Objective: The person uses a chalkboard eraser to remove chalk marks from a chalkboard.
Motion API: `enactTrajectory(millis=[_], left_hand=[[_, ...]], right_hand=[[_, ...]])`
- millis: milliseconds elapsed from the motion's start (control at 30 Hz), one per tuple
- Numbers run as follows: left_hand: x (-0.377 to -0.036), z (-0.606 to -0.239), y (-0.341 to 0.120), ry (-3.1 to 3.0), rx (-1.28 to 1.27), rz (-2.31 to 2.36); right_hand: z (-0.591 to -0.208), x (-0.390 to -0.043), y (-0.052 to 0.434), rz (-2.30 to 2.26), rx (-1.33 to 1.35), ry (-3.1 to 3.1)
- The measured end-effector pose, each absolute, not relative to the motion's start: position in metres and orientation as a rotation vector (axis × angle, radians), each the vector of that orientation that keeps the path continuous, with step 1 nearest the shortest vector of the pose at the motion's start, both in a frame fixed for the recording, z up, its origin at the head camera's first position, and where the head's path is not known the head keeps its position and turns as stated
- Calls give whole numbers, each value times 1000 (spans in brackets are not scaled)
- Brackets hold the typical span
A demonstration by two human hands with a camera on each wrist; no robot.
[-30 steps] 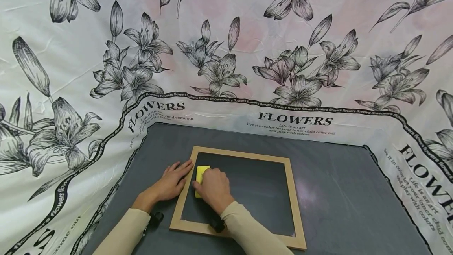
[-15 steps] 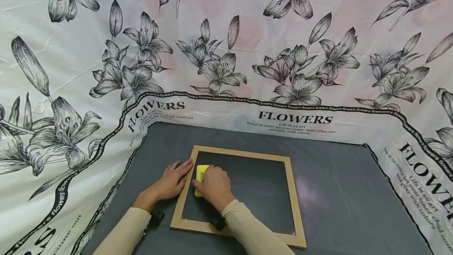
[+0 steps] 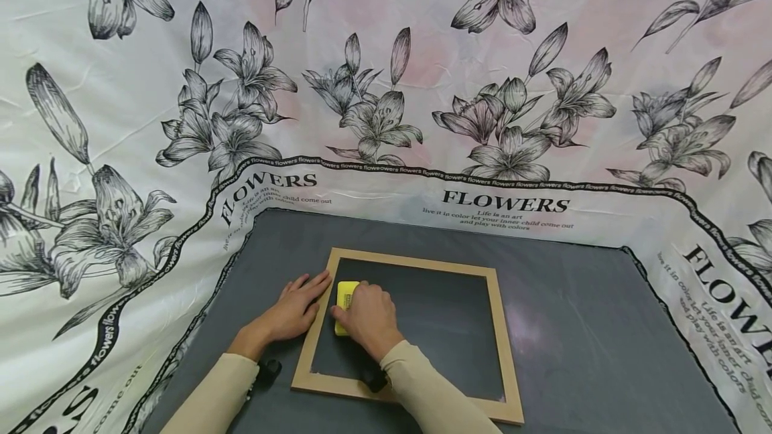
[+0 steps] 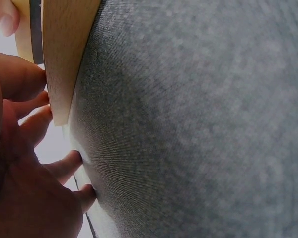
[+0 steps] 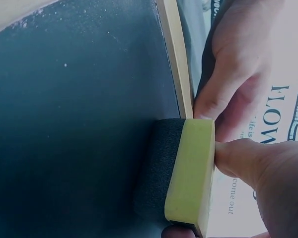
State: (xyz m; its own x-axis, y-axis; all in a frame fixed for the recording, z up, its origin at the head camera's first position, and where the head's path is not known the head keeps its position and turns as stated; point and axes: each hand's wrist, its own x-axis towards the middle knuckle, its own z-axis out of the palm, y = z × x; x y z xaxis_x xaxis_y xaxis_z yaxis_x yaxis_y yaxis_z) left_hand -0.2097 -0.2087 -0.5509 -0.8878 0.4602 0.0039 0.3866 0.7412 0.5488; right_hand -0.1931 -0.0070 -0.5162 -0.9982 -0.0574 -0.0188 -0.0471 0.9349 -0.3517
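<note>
A wood-framed chalkboard (image 3: pixel 498 327) lies flat on a grey cloth. My right hand (image 3: pixel 368 317) grips a yellow eraser (image 3: pixel 345 295) with a black felt underside (image 5: pixel 156 168), pressed on the dark board surface (image 5: pixel 74 129) beside the left frame rail (image 5: pixel 175 59). My left hand (image 3: pixel 292 307) lies flat with straight fingers (image 4: pixel 37 124) against the outside of that left rail (image 4: pixel 64 54), resting on the grey cloth (image 4: pixel 198 124).
The grey cloth (image 3: pixel 579 327) spreads to the right of the board. A white sheet printed with black flowers and the word FLOWERS (image 3: pixel 504 201) surrounds it and rises behind. Small black straps (image 3: pixel 268 370) show at both wrists.
Almost nothing moved; the right hand with the eraser shifted very slightly along the board's left side. The left hand stays put.
</note>
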Motion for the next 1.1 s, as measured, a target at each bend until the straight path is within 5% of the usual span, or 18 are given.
enactTrajectory(millis=[1100], left_hand=[[-208, -550, -210, 2814, 698, 833]], right_hand=[[-513, -189, 44, -583, 110, 3048]])
